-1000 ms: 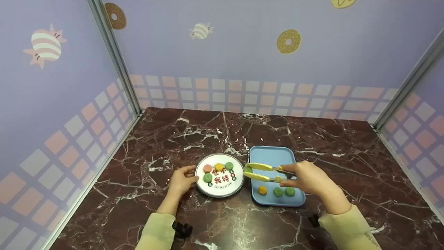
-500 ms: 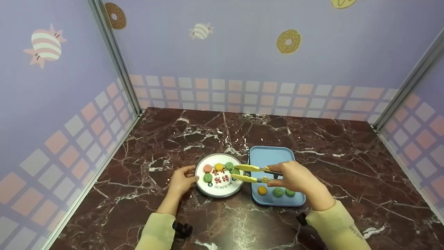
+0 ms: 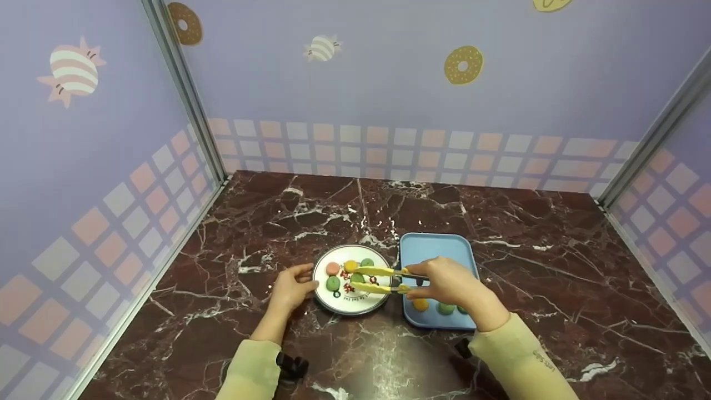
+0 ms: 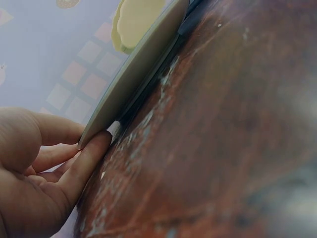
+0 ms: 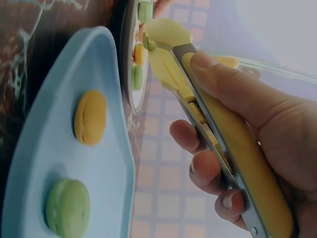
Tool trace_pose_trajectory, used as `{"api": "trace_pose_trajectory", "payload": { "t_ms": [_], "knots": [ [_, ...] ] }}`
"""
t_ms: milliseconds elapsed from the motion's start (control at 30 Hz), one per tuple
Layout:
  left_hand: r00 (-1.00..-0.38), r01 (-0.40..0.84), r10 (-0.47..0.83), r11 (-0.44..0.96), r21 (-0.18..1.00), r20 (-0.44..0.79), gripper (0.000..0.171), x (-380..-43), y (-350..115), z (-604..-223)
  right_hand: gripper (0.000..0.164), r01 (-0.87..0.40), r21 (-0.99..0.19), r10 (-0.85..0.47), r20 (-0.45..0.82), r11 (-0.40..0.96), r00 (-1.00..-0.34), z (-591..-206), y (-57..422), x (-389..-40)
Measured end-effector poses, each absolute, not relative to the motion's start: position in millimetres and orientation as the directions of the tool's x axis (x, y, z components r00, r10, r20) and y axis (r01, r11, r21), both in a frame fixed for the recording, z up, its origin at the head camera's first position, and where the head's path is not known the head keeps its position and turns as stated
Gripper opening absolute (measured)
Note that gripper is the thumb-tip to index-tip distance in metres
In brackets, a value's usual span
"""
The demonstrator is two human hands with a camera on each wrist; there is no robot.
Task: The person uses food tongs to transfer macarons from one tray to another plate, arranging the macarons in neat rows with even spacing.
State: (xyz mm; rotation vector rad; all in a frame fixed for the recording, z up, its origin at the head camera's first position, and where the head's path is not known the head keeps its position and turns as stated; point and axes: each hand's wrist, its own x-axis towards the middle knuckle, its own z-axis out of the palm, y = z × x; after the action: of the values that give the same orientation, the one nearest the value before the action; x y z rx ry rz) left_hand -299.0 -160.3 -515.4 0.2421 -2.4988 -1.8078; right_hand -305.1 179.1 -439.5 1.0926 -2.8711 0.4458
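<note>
My left hand [image 3: 291, 289] pinches the rim of a round white plate [image 3: 328, 303] with red lettering; the left wrist view shows thumb and fingers on either side of the plate's edge [image 4: 131, 79]. In my right hand [image 3: 452, 283] are yellow-tipped tongs [image 5: 242, 148], held with the thumb on one arm and curled fingers on the other. Between the tong tips sits a green macaron [image 3: 357, 279], over the middle of the plate. Around it on the plate lie a pink macaron [image 3: 332, 269], a yellow macaron [image 3: 350, 266] and two green ones, one at the left [image 3: 333, 284].
A blue tray [image 3: 436, 244] stands right of the plate, partly under my right hand. Near its front edge are a yellow macaron [image 5: 90, 118] and green ones [image 5: 68, 208]. White crumbs dot the marbled table [image 3: 311, 211] behind the plate. Patterned walls enclose the back and sides.
My right hand has moved left with the tongs, bringing the green macaron from the tray's left edge to over the plate's middle. The left hand has stayed at the rim.
</note>
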Motion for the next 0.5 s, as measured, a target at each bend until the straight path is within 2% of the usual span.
{"api": "trace_pose_trajectory", "payload": {
  "t_ms": [500],
  "knots": [
    [-0.986, -0.107, -0.152, 0.278, 0.955, -0.066, 0.050, -298.8, -159.5, -516.5, 0.043, -0.641, -0.260, -0.639, 0.105, 0.722, -0.762, -447.4, 169.3, -310.5]
  ]
}}
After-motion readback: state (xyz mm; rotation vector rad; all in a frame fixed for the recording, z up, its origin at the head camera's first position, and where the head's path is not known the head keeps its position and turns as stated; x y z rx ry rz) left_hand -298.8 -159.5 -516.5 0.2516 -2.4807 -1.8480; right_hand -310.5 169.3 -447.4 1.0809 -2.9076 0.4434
